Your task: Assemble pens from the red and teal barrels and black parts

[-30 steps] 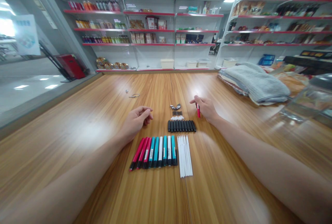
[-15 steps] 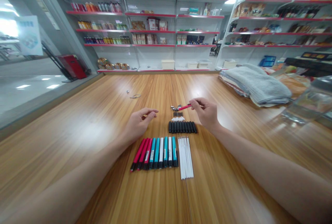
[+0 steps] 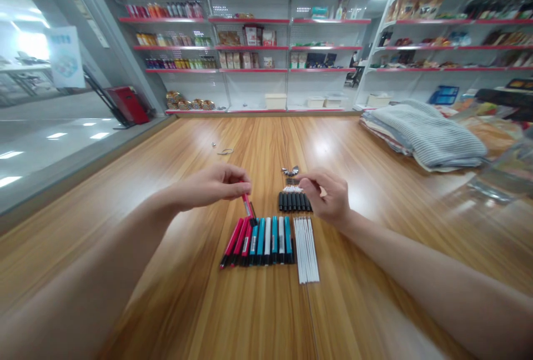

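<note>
My left hand (image 3: 219, 186) is closed on the upper end of a red pen barrel (image 3: 247, 204), which tilts down over a row of red, blue and white pen barrels (image 3: 267, 240). My right hand (image 3: 328, 196) hovers by the small dark springs (image 3: 292, 181), thumb and forefinger close together; anything between them is too small to tell. Under this hand lies a row of black grips (image 3: 293, 202), partly covered. Small white parts (image 3: 292, 189) and silver metal tips (image 3: 290, 171) lie around the springs. White pen refills (image 3: 306, 249) lie side by side nearer to me.
A stack of folded cloths (image 3: 433, 132) lies at the right, with a clear container (image 3: 499, 165) beside it. A thin loop (image 3: 225, 151) and a tiny piece (image 3: 214, 144) lie farther back on the wooden table (image 3: 187, 304). Stocked shelves (image 3: 250, 19) stand behind.
The red pen barrel has passed from my right hand to my left, which has moved above the barrel row. My right hand has come nearer, to the springs. The view has shifted slightly.
</note>
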A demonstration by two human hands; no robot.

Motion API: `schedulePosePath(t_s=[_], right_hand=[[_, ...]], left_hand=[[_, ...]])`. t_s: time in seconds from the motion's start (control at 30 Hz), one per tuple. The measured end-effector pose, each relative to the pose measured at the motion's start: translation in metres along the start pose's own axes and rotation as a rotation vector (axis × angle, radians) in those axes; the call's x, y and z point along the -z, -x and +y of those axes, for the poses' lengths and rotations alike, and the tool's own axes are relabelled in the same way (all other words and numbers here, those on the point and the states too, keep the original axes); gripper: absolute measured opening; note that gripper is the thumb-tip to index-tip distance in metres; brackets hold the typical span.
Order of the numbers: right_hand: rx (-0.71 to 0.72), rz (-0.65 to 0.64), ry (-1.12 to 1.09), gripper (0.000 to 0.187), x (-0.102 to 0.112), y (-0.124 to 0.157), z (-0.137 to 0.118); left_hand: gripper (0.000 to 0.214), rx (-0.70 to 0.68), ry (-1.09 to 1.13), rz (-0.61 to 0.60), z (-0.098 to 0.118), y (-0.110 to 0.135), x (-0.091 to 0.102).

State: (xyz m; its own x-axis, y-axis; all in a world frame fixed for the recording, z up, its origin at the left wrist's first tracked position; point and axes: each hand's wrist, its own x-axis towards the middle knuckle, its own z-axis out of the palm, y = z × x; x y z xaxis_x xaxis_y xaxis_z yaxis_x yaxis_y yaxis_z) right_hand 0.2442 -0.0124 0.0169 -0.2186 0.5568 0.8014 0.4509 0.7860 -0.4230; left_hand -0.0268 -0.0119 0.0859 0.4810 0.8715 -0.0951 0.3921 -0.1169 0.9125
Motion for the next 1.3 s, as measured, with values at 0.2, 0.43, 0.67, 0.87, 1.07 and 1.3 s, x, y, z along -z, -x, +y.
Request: schedulePosePath(t_s=[0.2, 0.43, 0.67, 0.87, 1.07, 1.3], right_hand=[[-0.207, 0.111, 0.081, 0.024, 0.003, -0.002, 0.025], [-0.213, 0.077, 0.093, 0.024, 0.002, 0.001, 0.029], [-0.225, 0.076, 0.091, 0.025, 0.002, 0.0, 0.032], [-0.202, 0.074, 0.092, 0.023, 0.001, -0.001, 0.033], [-0.19, 0.08, 0.087, 0.02, 0.001, -0.001, 0.035], [-0.185, 0.087, 0.07, 0.019, 0.002, 0.0, 0.033]], left_hand=[[0.009, 0.234, -0.193, -0.262, -0.003, 0.018, 0.035], [0.013, 0.286, -0.216, -0.227, -0.027, 0.01, 0.018], [0.02, 0.424, -0.129, -0.227, -0.036, 0.009, 0.006], [0.013, 0.443, -0.255, -0.36, -0.03, 0.007, 0.004], [0.012, 0.423, -0.394, -0.463, -0.025, 0.004, 0.002], [0.014, 0.409, -0.411, -0.467, -0.022, 0.006, -0.001]])
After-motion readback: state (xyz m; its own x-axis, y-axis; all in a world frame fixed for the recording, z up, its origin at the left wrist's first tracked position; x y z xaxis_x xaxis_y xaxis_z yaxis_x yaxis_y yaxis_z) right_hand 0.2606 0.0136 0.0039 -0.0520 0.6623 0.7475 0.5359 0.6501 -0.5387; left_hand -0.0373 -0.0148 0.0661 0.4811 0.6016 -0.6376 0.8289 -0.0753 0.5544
